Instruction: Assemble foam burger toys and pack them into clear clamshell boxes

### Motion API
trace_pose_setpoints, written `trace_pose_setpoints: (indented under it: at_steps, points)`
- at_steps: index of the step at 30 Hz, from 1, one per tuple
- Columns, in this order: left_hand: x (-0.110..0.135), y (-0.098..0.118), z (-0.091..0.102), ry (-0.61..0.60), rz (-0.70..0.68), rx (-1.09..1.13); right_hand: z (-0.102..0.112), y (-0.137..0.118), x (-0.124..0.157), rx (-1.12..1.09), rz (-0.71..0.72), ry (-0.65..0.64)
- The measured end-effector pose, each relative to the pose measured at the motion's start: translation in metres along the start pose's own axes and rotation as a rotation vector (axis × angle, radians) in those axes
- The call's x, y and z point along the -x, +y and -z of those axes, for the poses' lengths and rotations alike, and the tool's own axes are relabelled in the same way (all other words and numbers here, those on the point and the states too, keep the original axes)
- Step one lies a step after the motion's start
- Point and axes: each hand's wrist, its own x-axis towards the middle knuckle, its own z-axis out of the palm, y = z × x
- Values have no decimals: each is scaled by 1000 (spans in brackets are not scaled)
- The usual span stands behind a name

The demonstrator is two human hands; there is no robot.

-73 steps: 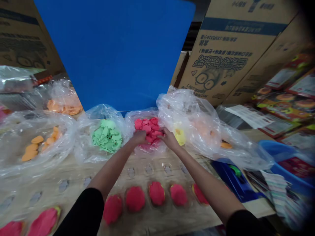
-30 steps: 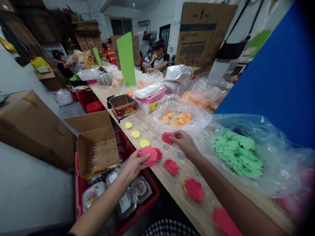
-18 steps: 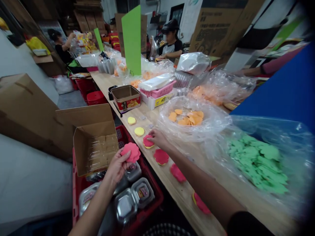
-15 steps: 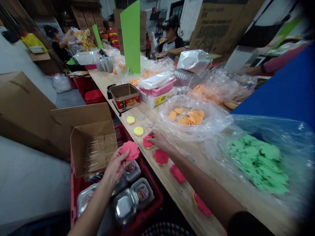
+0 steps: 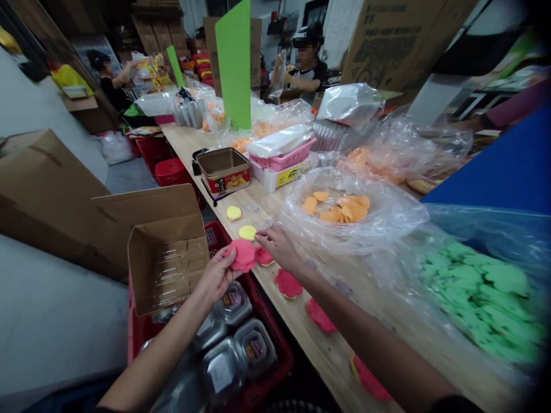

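Note:
My left hand (image 5: 218, 276) grips a small stack of pink scalloped, flower-shaped foam-like pieces (image 5: 241, 256) above the table's near edge, thumb on top. Just right of that stack is my right hand (image 5: 279, 248), its fingertips drawn together; what they pinch, if anything, is hidden. Under its fingers a pink piece (image 5: 264, 257) lies on the table. Beyond it are two yellow round pieces, a nearer disc (image 5: 247, 232) and a farther disc (image 5: 233, 213). Toward me a row of pink pieces (image 5: 288, 283) lies with yellow showing beneath their edges.
A red crate (image 5: 275, 376) with clear plastic boxes (image 5: 255, 347) and an open carton (image 5: 166, 252) stands left below the table. Right are bags of orange pieces (image 5: 344, 209) and green pieces (image 5: 477, 292). A tin box (image 5: 226, 172) stands farther back. Co-workers sit beyond.
My left hand has moved right and slightly up with the pink stack, closer to my right hand. My right hand has left the pink piece's middle, where its fingertips were.

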Motion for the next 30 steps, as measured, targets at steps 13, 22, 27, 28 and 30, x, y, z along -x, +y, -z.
trace_pose_setpoints:
  at_steps: [13, 22, 27, 28, 30]
  points:
    - [-40, 6, -3, 164, -23, 129, -30, 5, -51, -300, -223, 23]
    - [-32, 10, 18, 238, 25, 80, -47, 19, -66, -31, -242, 16]
    - [-34, 14, 10, 203, 4, 121, -38, 13, -61, 96, -191, 51]
    - [-35, 15, 7, 185, -9, 131, -35, 11, -60, 80, -191, 66]
    - [-38, 18, 2, 140, -36, 143, -30, 5, -57, -26, -210, 64]
